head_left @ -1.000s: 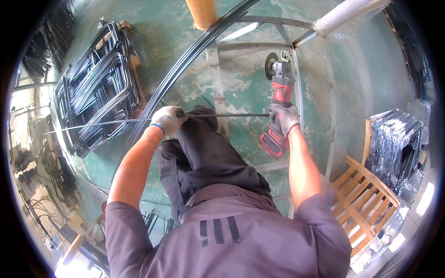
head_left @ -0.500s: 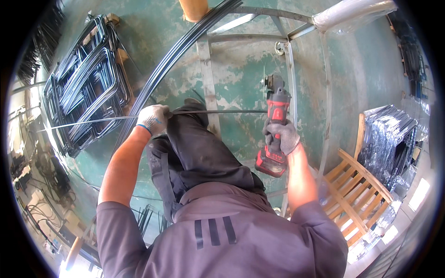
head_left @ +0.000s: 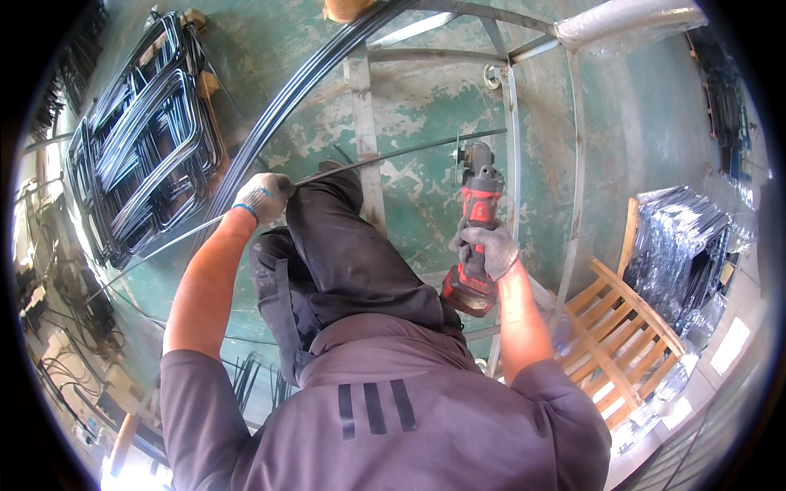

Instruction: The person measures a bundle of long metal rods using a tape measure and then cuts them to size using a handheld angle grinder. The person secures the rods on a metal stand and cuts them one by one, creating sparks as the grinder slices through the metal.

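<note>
In a pale knit glove, my left hand [head_left: 264,198] is closed around a thin dark metal rod [head_left: 409,150]. The rod slants across my knee, its right end up beyond the tool's head and its left end low at the far left. My right hand [head_left: 489,248], in a grey glove, grips the body of a red and black cordless angle grinder [head_left: 481,206]. The grinder points away from me, with its thin disc [head_left: 458,159] edge-on at the left of the head. In this picture the rod passes just above the grinder head; whether they touch I cannot tell.
A bundle of long dark rods [head_left: 299,86] rests across a metal frame [head_left: 512,123] ahead. Bent rod frames [head_left: 151,131] are stacked at the left. On the right are a wooden pallet [head_left: 622,348] and plastic-wrapped rods [head_left: 679,245]. A plastic-wrapped roll [head_left: 626,24] lies at the far right.
The rod has tilted, its right end rising and its left end dropping. My right hand and the grinder have shifted slightly left. My left hand keeps its hold.
</note>
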{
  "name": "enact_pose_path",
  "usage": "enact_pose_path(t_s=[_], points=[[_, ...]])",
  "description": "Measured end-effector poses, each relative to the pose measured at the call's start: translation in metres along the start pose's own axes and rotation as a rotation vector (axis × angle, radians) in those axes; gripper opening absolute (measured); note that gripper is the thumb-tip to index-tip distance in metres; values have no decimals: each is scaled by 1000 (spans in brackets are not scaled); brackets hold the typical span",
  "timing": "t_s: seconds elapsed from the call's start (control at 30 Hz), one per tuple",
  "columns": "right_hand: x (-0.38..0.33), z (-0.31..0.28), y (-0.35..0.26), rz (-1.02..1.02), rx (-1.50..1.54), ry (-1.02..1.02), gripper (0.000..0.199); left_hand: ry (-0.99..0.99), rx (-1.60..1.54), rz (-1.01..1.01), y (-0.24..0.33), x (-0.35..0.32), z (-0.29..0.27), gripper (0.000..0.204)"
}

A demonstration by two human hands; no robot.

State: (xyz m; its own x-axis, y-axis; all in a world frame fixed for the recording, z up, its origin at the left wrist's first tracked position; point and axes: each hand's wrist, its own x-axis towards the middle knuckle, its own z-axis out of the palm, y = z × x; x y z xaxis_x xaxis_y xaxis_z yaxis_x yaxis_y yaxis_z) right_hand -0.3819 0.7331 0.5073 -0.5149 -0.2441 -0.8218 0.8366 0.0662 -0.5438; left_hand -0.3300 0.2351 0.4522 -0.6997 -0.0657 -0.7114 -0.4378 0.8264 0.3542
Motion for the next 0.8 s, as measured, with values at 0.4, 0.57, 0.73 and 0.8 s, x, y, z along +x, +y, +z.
enact_pose_path(t_s=[0.4, 0.57, 0.73, 0.8], points=[[-16, 10, -19, -52, 31, 110, 21, 120, 28, -3, -39, 14, 17, 25], [-26, 12, -22, -32, -25, 110, 23, 141, -222, 18, -56, 11, 31, 24], [-34, 23, -27, -59, -40, 103, 19, 79, -372, 28, -61, 16, 32, 20], [-34, 29, -32, -102, -56, 87, 16, 113, -276, 88, -51, 11, 29, 18]])
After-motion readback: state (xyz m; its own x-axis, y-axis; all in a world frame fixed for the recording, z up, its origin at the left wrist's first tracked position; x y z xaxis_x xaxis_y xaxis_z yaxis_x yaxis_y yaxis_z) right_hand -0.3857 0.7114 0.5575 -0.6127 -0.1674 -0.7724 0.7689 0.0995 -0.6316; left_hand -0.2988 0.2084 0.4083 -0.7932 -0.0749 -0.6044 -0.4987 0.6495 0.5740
